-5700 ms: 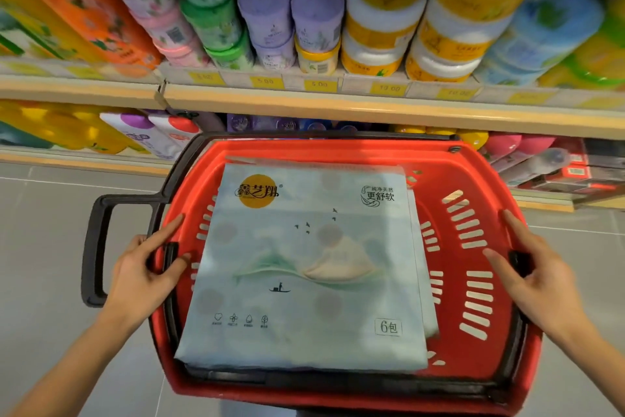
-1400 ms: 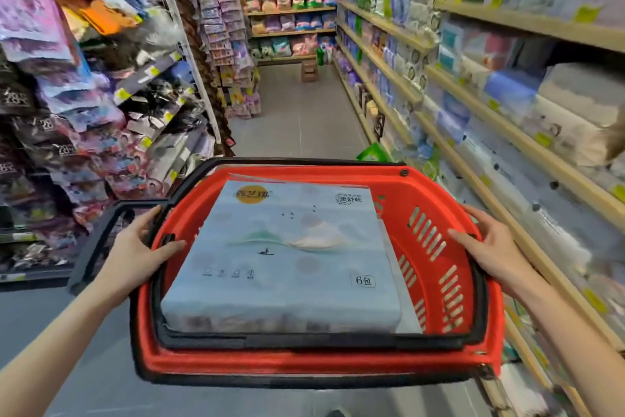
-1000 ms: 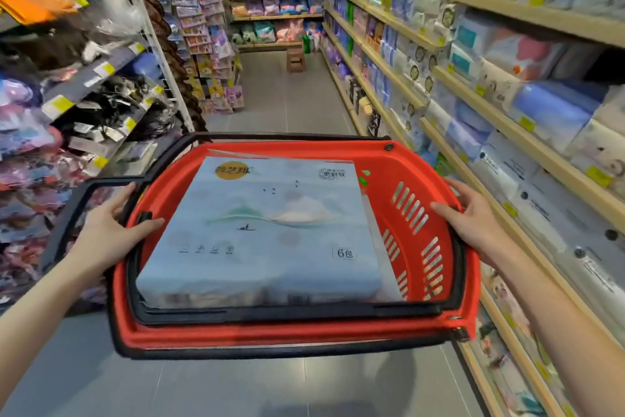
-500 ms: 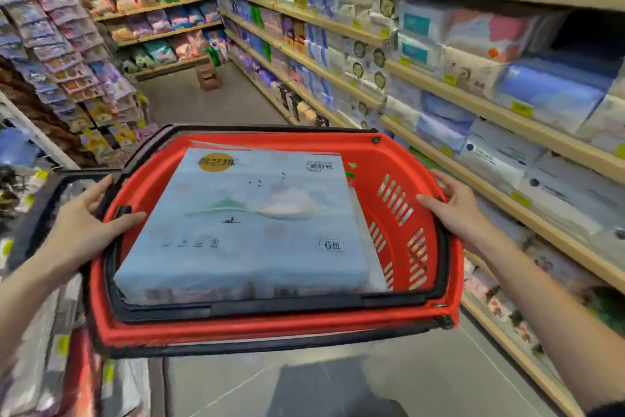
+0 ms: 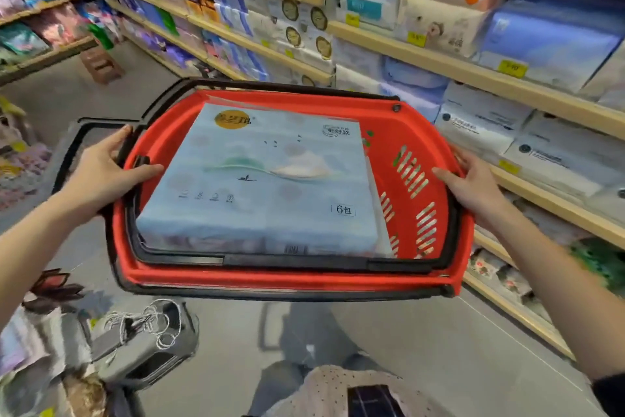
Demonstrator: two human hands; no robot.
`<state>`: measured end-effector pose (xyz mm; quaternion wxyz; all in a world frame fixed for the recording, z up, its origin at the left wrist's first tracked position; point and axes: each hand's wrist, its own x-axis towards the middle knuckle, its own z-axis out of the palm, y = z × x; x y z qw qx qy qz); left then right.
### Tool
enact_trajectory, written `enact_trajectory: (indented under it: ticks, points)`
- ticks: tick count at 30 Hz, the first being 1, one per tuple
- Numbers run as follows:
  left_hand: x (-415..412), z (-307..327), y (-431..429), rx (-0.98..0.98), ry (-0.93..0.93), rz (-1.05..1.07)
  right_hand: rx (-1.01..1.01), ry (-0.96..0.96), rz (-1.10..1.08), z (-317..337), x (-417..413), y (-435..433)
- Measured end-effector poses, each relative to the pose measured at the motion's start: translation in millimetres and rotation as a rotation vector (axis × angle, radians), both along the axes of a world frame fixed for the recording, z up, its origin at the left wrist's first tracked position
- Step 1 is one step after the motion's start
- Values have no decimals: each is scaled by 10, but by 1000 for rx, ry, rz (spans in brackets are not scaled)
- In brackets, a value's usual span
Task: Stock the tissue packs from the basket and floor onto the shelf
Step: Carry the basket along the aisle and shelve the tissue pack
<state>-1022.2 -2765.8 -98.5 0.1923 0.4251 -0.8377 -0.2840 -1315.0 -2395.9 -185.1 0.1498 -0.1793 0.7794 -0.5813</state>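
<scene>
I hold a red basket (image 5: 297,279) with black trim in the air in front of me. My left hand (image 5: 105,173) grips its left rim and my right hand (image 5: 473,183) grips its right rim. A large pale blue tissue pack (image 5: 267,180) lies flat inside, filling most of the basket, with a second pack's edge showing under its right side. The tissue shelf (image 5: 480,75) runs along the right, stacked with white and blue tissue packs.
A grey floor aisle (image 5: 422,349) stretches ahead, with a small brown stool (image 5: 101,63) at the far end. Shelves of coloured packets line the left. A grey basket with cords (image 5: 145,342) sits low at the bottom left. My legs show below the basket.
The view has swung right toward the tissue shelves and tilted down. Both hands keep the same grip on the basket, which stays level in front of me.
</scene>
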Motion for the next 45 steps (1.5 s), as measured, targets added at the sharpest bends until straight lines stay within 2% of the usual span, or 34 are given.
enact_trajectory:
  ticks: [5, 10, 16, 19, 24, 29, 36, 40, 45]
  points:
    - [-814, -190, -542, 47, -64, -157, 36, 3, -163, -138, -116, -71]
    - [-1651, -635, -1023, 119, -154, -379, 125, -53, -365, -491, 35, -177]
    - [-2535, -1354, -1477, 206, -306, -628, 144, -207, -640, -1187, 487, -407]
    - [-2841, -1732, -1540, 219, -325, -717, 118, -319, -768, -1462, 672, -526]
    - [-3118, -2493, -1653, 251, -428, -742, 238, -284, -886, -1937, 605, -657]
    - [-3410, -3362, -1578, 238, -518, -726, 321, -313, -868, -2608, 351, -643]
    - [-3749, -4705, -1309, 185, -499, -705, 434, -308, -886, -3848, -46, -534]
    - [-3959, -5390, -1244, 218, -506, -698, 465, -294, -919, -4451, -246, -417]
    - [-4263, -5980, -1089, 226, -465, -665, 519, -258, -941, -4971, -568, -316]
